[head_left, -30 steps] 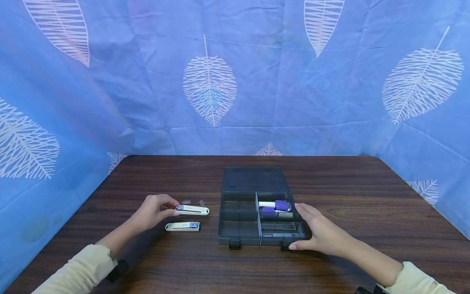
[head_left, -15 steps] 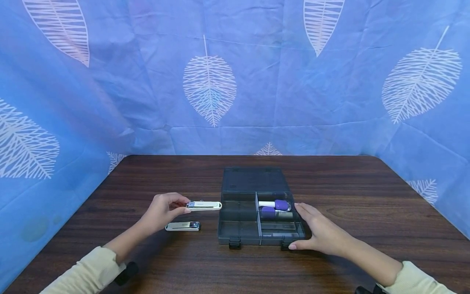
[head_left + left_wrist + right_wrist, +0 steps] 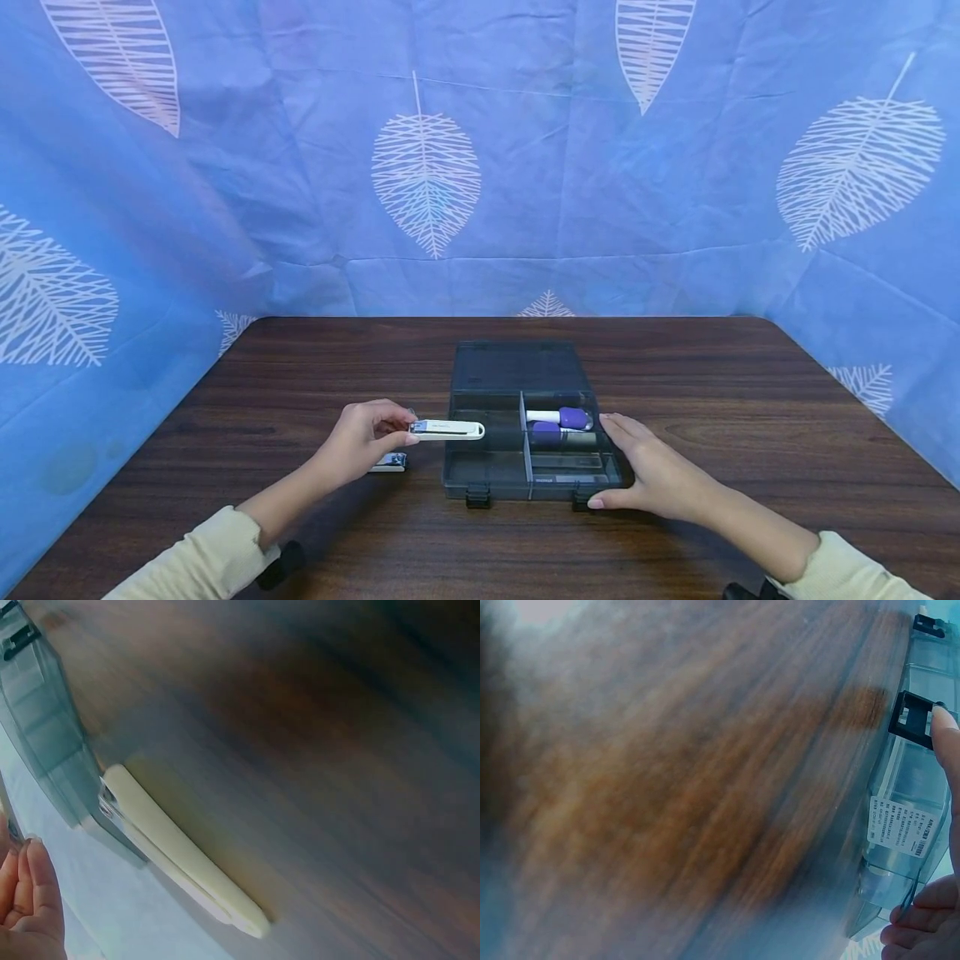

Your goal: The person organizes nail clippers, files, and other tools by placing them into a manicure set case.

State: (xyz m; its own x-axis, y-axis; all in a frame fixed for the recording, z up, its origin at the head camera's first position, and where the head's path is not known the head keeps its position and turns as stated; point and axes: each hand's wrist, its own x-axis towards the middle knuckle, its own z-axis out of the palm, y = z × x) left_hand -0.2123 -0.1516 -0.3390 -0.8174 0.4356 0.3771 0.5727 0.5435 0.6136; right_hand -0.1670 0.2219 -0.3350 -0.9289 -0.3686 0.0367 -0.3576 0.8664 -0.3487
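My left hand (image 3: 369, 439) pinches a white nail clipper (image 3: 450, 430) by its metal end, between thumb and fingertips. The clipper's free end reaches over the left side of a dark see-through organizer box (image 3: 487, 467). On the table, partly behind my left hand, lies a second nail clipper (image 3: 389, 462), large in the left wrist view (image 3: 180, 847). My right hand (image 3: 656, 471) rests at the box's right front corner, fingers along the side wall and thumb at the front latch (image 3: 913, 720). Nail polish bottles with purple parts (image 3: 575, 418) lie in a right compartment.
The box's lid (image 3: 521, 365) lies open toward the back. A pale divider (image 3: 527, 446) splits the box into left and right halves. Flat clear pieces (image 3: 573, 461) sit in the front right compartment. The wooden table (image 3: 675, 358) ends at a blue leaf-patterned cloth (image 3: 525, 167).
My left hand has lifted the nail clipper from the table and carried it right, until its end is over the box. My right hand has stayed at the box's corner.
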